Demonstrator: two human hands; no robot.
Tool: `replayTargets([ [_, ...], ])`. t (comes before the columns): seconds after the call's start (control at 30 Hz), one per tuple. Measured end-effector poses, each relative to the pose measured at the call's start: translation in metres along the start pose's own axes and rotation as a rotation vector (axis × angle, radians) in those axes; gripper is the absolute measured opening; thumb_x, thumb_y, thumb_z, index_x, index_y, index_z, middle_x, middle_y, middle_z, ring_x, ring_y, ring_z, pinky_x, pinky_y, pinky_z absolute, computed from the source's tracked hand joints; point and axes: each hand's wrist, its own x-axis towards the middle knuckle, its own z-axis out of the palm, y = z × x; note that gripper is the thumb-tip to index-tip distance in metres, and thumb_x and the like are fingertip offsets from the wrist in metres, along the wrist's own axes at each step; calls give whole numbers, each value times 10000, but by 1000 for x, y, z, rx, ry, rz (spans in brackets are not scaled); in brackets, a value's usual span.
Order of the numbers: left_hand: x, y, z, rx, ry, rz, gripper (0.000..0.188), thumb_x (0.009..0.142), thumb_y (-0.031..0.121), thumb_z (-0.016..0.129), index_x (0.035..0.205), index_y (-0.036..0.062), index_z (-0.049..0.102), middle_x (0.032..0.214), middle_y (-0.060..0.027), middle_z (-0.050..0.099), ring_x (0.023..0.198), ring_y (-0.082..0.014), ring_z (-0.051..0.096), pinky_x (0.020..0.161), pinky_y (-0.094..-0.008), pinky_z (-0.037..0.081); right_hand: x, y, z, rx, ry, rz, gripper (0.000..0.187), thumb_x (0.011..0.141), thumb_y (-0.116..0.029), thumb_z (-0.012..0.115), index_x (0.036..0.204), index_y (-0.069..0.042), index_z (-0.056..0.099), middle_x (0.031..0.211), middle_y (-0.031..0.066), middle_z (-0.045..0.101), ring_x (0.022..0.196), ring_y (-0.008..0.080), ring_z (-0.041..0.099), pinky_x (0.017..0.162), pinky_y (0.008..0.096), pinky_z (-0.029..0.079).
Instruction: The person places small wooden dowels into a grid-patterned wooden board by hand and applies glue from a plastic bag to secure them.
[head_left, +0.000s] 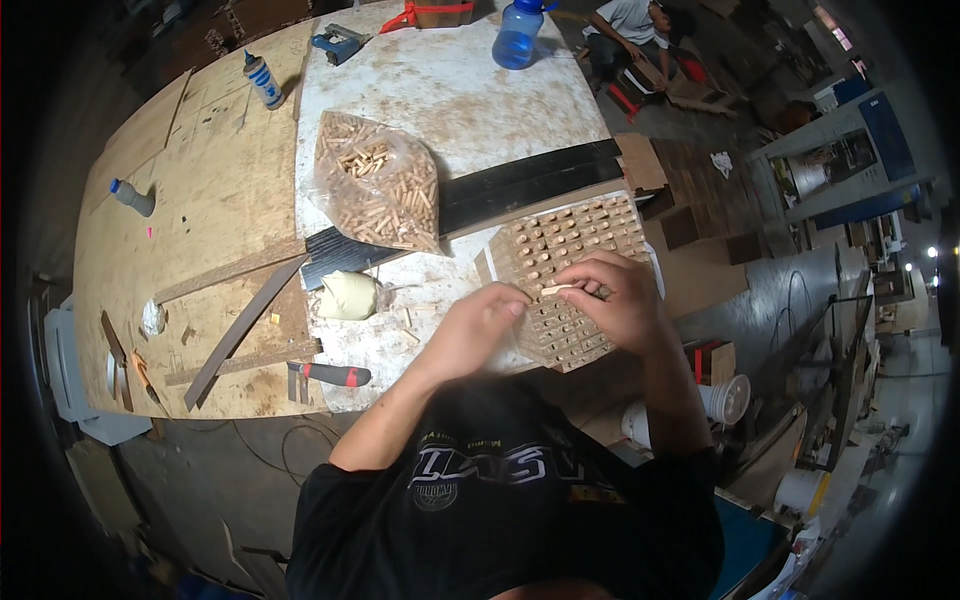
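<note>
A wooden board with rows of holes (620,240) lies at the table's near right. Short wooden dowels (563,214) stand upright in its far rows, while holes toward the near side show dark. Over the board, my right hand (618,298) pinches a single wooden dowel (556,289) between thumb and fingertips. Close by on the left, my left hand (485,322) is closed, thumb against curled fingers, at the board's left edge. Whatever it may hold is hidden and slightly blurred. A clear plastic bag of dowels (385,190) sits open beyond my hands.
Black boards (530,184) run behind the holed board. Around the table are a yellowish wrapped roll (347,296), a red-and-black handled tool (337,375), a glue bottle (263,80), a nail gun (340,44) and a blue water jug (517,36). Another person (632,40) crouches at far right.
</note>
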Motion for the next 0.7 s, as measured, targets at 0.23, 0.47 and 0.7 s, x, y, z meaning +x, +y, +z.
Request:
replayTargets([
  [0.23,2,-7,0,-52,7,-22,179,1063,123,566,1154,8,669,1015,-16,674,951,-68,570,861,-227,450,1,4,7,-6,-71,-103,158,848,-23,762,1002,-50,735,940,91,714,829,231,704,718,336,559],
  [0.47,2,-2,-1,-43,14,-71,171,1063,141,577,1145,16,661,957,7,649,896,-58,543,810,-221,438,12,8,13,-163,-243,-293,173,810,-35,762,976,-64,728,929,100,706,862,291,684,763,399,542],
  [0.7,-3,33,-5,-56,-34,-191,493,983,23,637,1452,42,485,1060,-24,648,962,-97,584,885,-243,463,14,-6,10,-66,-94,-338,175,846,-134,794,993,-58,737,915,94,718,885,263,690,778,379,538],
])
